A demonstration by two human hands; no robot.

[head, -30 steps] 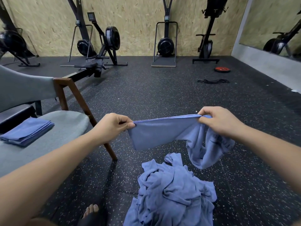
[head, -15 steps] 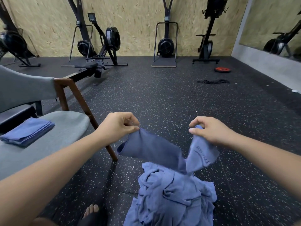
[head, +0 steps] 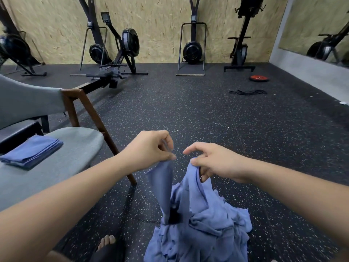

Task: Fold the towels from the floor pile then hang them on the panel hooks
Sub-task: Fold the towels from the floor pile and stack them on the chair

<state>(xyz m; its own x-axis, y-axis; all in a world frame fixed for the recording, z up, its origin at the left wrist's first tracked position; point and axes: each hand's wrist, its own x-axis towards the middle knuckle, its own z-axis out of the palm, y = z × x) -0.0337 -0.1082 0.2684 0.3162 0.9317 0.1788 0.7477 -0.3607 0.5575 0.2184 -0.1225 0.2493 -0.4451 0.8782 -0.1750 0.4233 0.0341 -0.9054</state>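
Observation:
I hold one blue towel (head: 166, 184) above the crumpled blue towel pile (head: 200, 229) on the dark floor. My left hand (head: 151, 148) pinches one top corner of it. My right hand (head: 213, 161) pinches the other corner between thumb and curled fingers, its index finger stretched toward the left hand. The two hands are close together, and the towel hangs doubled in two drooping halves down onto the pile. A folded blue towel (head: 32, 152) lies on the grey chair seat at the left. No panel hooks are in view.
A grey chair (head: 79, 142) with wooden legs stands at my left, close to the pile. My sandalled foot (head: 106, 244) is at the bottom. Rowing machines and other gym equipment (head: 120, 46) line the far plywood wall. A red weight plate (head: 259, 78) and black band (head: 247, 92) lie far right.
My hands have come together from a wide spread. The towel, stretched taut a second ago, now sags doubled between them and has dropped lower onto the pile.

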